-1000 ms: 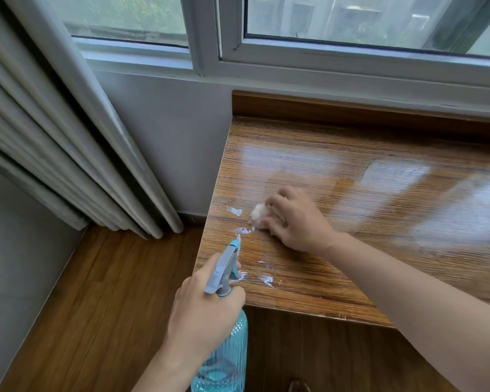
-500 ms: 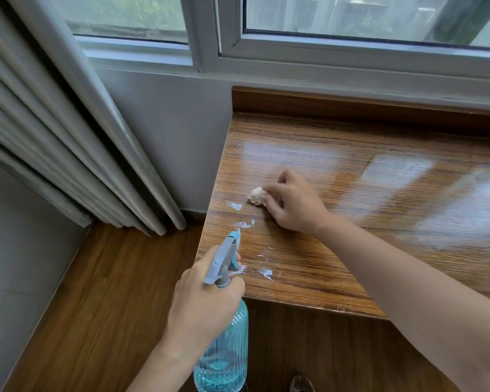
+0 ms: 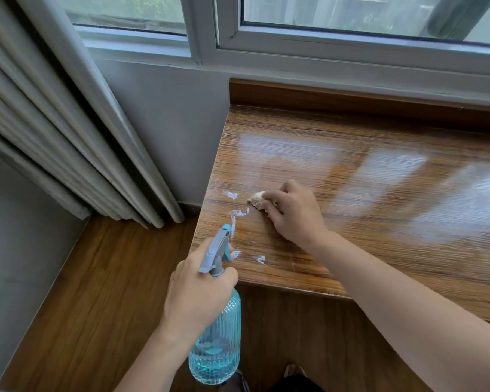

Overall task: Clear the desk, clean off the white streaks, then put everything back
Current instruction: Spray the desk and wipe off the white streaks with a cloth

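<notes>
wad: our right hand grips the rag, slid it up the desk a bit vs 1s ago
left: left hand still clamped on bottle, off the edge
streaks: approx 5 left, so wiping's nowhere near done imo

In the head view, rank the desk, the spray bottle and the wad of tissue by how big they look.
1. desk
2. spray bottle, though nearness to the camera enlarges it
3. wad of tissue, mostly hidden under the right hand

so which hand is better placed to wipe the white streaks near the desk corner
Right. The right hand already presses the wad on the desk beside the white streaks; the left hand grips the spray bottle.
</notes>
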Demonstrator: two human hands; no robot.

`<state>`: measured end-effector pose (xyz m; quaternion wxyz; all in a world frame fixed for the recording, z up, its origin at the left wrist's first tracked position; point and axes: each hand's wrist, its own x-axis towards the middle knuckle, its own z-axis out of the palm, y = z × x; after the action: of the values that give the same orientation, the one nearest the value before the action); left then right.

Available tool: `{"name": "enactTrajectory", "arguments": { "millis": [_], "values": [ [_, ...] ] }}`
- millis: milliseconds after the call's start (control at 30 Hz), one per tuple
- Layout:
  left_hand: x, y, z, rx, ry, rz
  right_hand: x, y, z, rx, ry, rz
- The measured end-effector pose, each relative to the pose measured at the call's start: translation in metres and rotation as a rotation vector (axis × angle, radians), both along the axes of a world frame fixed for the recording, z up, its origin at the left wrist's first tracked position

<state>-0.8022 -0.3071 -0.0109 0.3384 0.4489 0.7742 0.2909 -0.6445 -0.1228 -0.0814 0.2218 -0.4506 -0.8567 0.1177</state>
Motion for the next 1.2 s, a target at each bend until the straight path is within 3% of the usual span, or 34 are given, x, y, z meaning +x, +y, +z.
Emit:
{"name": "enactTrajectory", "arguments": {
  "millis": [267, 333, 433, 567, 633, 767, 833, 933, 1033, 1100, 1200],
  "values": [
    [0.006, -0.016, 0.002, 0.006, -0.035, 0.036, 0.033, -0.099, -0.003, -0.077, -0.08, 0.422],
    [0.007, -0.021, 0.003, 0.011, -0.034, 0.048, 0.033, -0.094, 0.001, -0.112, -0.06, 0.391],
    [0.009, -0.025, 0.003, -0.002, -0.036, 0.05, 0.023, -0.062, 0.005, -0.098, 0.081, 0.17],
    [0.014, -0.028, 0.003, -0.002, -0.023, 0.044, 0.02, -0.037, -0.006, 0.011, -0.049, -0.007],
    [0.015, -0.029, 0.002, -0.001, -0.02, 0.055, 0.023, -0.055, -0.009, 0.017, -0.055, 0.045],
    [0.019, -0.03, 0.001, -0.013, -0.034, 0.078, 0.028, -0.113, -0.003, -0.062, -0.098, 0.355],
    [0.021, -0.032, 0.001, -0.008, -0.04, 0.075, 0.034, -0.117, 0.002, -0.101, -0.093, 0.355],
    [0.021, -0.033, 0.002, -0.003, -0.038, 0.052, 0.045, -0.089, 0.01, -0.079, 0.024, 0.051],
    [0.023, -0.034, 0.003, 0.001, -0.035, 0.048, 0.053, -0.059, 0.009, -0.058, -0.058, -0.188],
    [0.025, -0.033, 0.003, -0.001, -0.034, 0.05, 0.048, -0.064, 0.004, -0.073, -0.106, -0.146],
    [0.029, -0.032, 0.004, -0.003, -0.027, 0.049, 0.033, -0.098, -0.001, -0.087, -0.148, 0.147]
  ]
}}
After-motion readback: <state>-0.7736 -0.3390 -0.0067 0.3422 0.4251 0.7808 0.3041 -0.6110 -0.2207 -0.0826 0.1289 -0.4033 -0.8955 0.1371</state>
